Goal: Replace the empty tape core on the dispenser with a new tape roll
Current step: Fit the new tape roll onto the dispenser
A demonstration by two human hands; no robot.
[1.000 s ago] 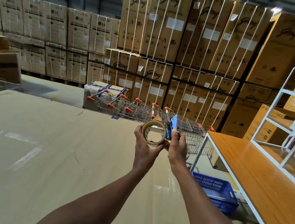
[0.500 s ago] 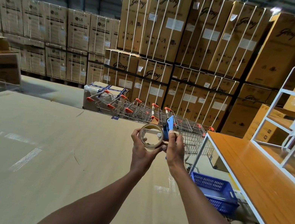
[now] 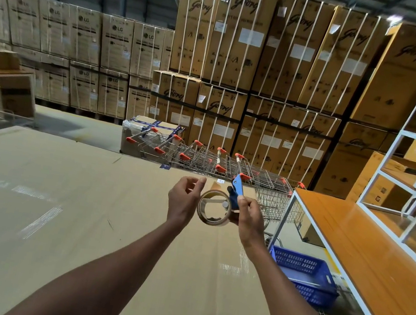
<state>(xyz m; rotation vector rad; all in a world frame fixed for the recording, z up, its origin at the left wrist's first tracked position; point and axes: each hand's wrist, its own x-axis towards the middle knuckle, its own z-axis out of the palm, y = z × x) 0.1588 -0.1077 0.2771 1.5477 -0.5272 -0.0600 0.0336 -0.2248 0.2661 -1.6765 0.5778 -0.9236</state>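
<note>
A blue tape dispenser (image 3: 236, 192) is held upright in my right hand (image 3: 249, 218), in front of me above the cardboard surface. A thin brown tape ring (image 3: 214, 208) sits against the dispenser's left side, its open centre facing me. I cannot tell whether it is a bare core or a roll with tape on it. My left hand (image 3: 183, 199) is just left of the ring with its fingers curled and apart, off the ring's rim. The thumb and forefinger are raised near the ring's top.
A large flat cardboard sheet (image 3: 52, 213) spreads below my arms. An orange-topped table (image 3: 376, 270) with a white wire rack (image 3: 414, 193) runs along the right, with a blue crate (image 3: 303, 274) beneath it. Nested shopping carts (image 3: 201, 159) and stacked cartons (image 3: 247, 53) stand behind.
My left hand has let go of the ring and drawn slightly left. Ring and dispenser have dropped lower and tilted, and the dispenser stays in my right hand.
</note>
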